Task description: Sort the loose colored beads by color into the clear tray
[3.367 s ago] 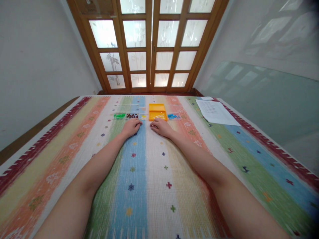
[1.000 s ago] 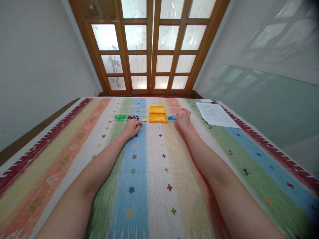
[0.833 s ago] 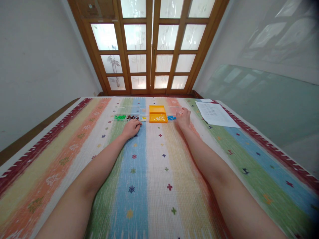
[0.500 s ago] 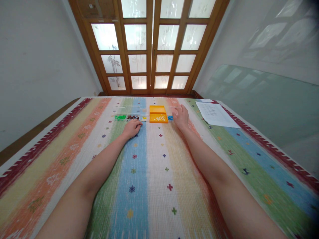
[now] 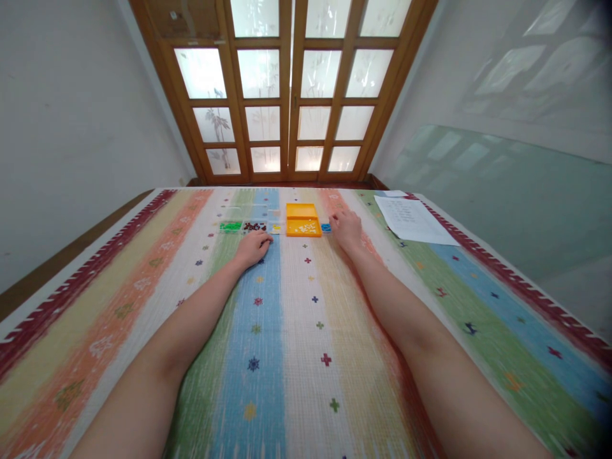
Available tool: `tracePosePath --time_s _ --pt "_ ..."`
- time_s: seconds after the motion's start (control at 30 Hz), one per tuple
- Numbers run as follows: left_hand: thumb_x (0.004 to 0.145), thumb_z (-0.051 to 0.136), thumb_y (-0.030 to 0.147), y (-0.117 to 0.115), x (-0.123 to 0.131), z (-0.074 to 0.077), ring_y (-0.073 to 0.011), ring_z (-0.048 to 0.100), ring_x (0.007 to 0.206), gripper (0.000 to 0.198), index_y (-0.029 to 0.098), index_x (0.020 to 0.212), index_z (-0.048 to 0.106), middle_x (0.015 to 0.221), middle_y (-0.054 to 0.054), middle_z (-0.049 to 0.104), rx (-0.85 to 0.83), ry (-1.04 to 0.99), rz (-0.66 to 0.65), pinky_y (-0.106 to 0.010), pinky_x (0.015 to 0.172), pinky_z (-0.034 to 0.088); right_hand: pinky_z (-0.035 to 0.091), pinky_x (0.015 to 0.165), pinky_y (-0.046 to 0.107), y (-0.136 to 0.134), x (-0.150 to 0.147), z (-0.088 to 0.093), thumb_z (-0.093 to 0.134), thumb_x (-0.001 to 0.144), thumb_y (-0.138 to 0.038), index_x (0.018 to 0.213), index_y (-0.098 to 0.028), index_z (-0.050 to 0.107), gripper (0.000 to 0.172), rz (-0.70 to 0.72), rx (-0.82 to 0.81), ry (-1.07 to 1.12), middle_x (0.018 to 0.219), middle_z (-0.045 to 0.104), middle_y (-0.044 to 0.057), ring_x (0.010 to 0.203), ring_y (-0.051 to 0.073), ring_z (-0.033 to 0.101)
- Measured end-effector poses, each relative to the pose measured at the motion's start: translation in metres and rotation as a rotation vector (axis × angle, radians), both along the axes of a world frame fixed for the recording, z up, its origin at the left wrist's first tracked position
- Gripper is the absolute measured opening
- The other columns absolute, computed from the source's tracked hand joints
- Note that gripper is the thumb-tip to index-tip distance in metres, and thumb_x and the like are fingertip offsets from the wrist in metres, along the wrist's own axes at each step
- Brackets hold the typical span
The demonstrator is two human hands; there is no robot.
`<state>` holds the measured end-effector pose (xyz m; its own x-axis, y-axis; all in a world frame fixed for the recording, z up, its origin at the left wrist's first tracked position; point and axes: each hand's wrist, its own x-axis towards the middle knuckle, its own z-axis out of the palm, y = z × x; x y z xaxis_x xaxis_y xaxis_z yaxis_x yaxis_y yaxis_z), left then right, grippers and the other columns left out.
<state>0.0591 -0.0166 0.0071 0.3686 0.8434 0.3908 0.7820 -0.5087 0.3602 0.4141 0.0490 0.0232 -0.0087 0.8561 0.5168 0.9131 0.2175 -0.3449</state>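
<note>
My left hand [image 5: 254,248] rests on the cloth with fingers bent together, just in front of a clear box of dark brown pieces [image 5: 255,226] and a small one of yellow pieces [image 5: 276,228]; whether it holds anything is hidden. Green pieces [image 5: 231,226] lie in a clear box further left. An open orange box [image 5: 304,227] with small white pieces stands between my hands. My right hand [image 5: 346,228] is at the small clear box of blue pieces [image 5: 326,227], its fingers curled down together at the box's right side; what they grip is too small to see.
White papers with writing [image 5: 414,220] lie at the back right of the striped tablecloth [image 5: 306,331]. A glass panel [image 5: 502,191] leans along the right wall. Wooden doors with glass panes [image 5: 291,102] stand beyond the table.
My right hand has lowered and its fingers have curled in at the blue pieces' box. The clear lid there, upright before, no longer shows. My left hand has stayed in place.
</note>
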Motion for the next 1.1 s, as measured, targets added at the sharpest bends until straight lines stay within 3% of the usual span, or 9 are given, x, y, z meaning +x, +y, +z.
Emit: tracePosePath --time_s 0.3,0.83,1.1 --pt "0.098 0.052 0.023 0.002 -0.001 -0.002 -0.0251 0.066 0.109 0.028 0.022 0.106 0.078 0.109 -0.008 0.074 0.006 0.027 -0.012 -0.042 0.102 0.053 0.049 0.097 0.042 0.002 0.003 -0.008 0.057 0.096 -0.025 0.105 -0.022 0.075 0.020 0.138 -0.113 -0.094 0.113 0.070 0.012 0.112 0.030 0.061" --pt "0.097 0.053 0.023 0.000 -0.001 -0.001 -0.0254 0.066 0.110 0.027 0.023 0.105 0.079 0.110 -0.008 0.074 -0.007 0.007 -0.012 -0.043 0.103 0.052 0.051 0.091 0.039 0.005 -0.010 -0.012 0.054 0.091 -0.018 0.101 -0.021 0.075 0.023 0.054 -0.114 -0.023 0.110 0.072 0.012 0.106 0.029 0.064" --pt "0.100 0.053 0.024 -0.010 0.011 0.004 -0.0270 0.064 0.117 0.028 0.025 0.112 0.078 0.116 -0.009 0.072 0.026 0.112 -0.055 -0.044 0.107 0.051 0.053 0.085 0.036 0.054 -0.031 0.009 0.058 0.094 -0.029 0.111 -0.022 0.074 0.024 0.041 -0.307 0.116 0.107 0.078 0.010 0.095 0.026 0.070"
